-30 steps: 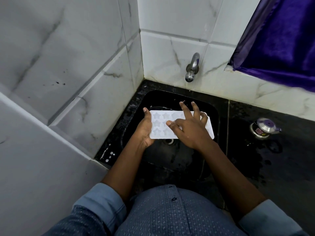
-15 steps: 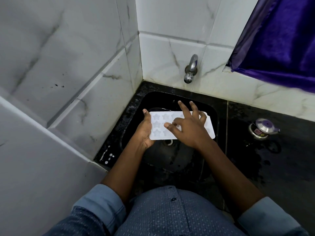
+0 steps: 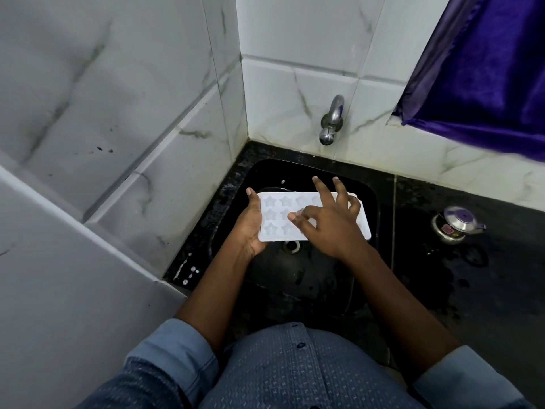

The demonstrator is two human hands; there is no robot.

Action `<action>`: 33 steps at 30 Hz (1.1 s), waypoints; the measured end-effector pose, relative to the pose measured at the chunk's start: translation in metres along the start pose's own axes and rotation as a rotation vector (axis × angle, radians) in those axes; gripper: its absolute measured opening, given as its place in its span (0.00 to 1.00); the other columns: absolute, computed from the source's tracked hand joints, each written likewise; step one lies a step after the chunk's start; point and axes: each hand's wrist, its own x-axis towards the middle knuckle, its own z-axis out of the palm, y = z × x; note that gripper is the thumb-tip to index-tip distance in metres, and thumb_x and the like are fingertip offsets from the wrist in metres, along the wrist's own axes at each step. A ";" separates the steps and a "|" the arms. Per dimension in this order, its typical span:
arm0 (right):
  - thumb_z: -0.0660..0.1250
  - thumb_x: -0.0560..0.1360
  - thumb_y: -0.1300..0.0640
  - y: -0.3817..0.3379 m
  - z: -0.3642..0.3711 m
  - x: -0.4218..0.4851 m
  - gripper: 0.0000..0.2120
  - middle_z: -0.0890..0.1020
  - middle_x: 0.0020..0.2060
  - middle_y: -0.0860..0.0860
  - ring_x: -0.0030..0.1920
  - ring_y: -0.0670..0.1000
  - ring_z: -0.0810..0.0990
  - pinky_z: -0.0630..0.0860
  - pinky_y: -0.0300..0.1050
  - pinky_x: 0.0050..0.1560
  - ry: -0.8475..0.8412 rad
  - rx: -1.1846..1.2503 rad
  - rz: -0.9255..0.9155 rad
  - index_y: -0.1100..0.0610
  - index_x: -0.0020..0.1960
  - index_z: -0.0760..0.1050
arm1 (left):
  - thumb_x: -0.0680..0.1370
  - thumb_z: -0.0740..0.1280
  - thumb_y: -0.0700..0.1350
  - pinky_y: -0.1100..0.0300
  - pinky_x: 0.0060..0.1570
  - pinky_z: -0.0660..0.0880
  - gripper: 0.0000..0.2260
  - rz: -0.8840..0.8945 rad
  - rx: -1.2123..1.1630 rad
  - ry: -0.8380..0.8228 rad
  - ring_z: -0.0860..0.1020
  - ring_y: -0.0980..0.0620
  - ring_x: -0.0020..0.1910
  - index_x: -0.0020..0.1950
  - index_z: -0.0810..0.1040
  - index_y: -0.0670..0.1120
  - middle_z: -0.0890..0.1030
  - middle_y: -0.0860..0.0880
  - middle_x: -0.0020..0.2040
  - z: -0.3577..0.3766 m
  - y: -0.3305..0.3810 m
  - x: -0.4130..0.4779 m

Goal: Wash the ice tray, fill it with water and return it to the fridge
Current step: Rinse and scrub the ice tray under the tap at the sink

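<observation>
— What sits nearest the camera?

— A blue patterned shirt with buttons, and a lighter blue cuff on each forearm. Both arms reach forward over a black sink.

— And the ice tray?

— The ice tray is white with star-shaped hollows. It is held roughly level above the sink (the drain shows just past its near edge).

— How does the left hand have it?

— The left hand has its grip closed on the tray's left short end. The thumb lies up along that edge and the palm is below; the fingers are hidden under the tray.

— The right?

— The right hand lies on top of the tray's right half, its grip spread and holding nothing. Two fingers reach straight past the far edge. The forefinger is bent down onto the hollows near the middle, and the thumb points left beside it.

— Beyond the hands?

— To the right is a wet black counter, with a small metal pot standing well apart from the sink. Behind the sink a chrome tap comes out of the white marbled tile wall, beyond the tray's far edge. A purple cloth hangs at the upper right.
</observation>
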 end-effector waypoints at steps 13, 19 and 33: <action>0.51 0.80 0.26 -0.003 0.001 0.001 0.30 0.49 0.85 0.48 0.83 0.57 0.38 0.42 0.62 0.76 0.001 -0.011 0.020 0.43 0.51 0.85 | 0.81 0.44 0.72 0.46 0.53 0.82 0.40 -0.021 -0.010 0.002 0.88 0.42 0.49 0.64 0.82 0.44 0.88 0.40 0.53 0.001 -0.003 0.000; 0.51 0.80 0.26 -0.005 -0.003 0.000 0.30 0.49 0.85 0.48 0.83 0.57 0.38 0.42 0.62 0.76 -0.001 -0.026 0.007 0.43 0.52 0.86 | 0.81 0.43 0.72 0.47 0.53 0.82 0.40 -0.009 -0.006 -0.009 0.88 0.42 0.49 0.59 0.83 0.44 0.88 0.40 0.52 0.000 -0.002 0.002; 0.63 0.75 0.28 0.030 -0.018 -0.009 0.20 0.52 0.84 0.41 0.83 0.50 0.40 0.38 0.52 0.74 0.049 0.214 -0.058 0.37 0.54 0.85 | 0.78 0.44 0.76 0.44 0.56 0.82 0.44 0.044 0.023 0.001 0.85 0.39 0.61 0.71 0.79 0.44 0.85 0.39 0.63 -0.010 0.004 0.014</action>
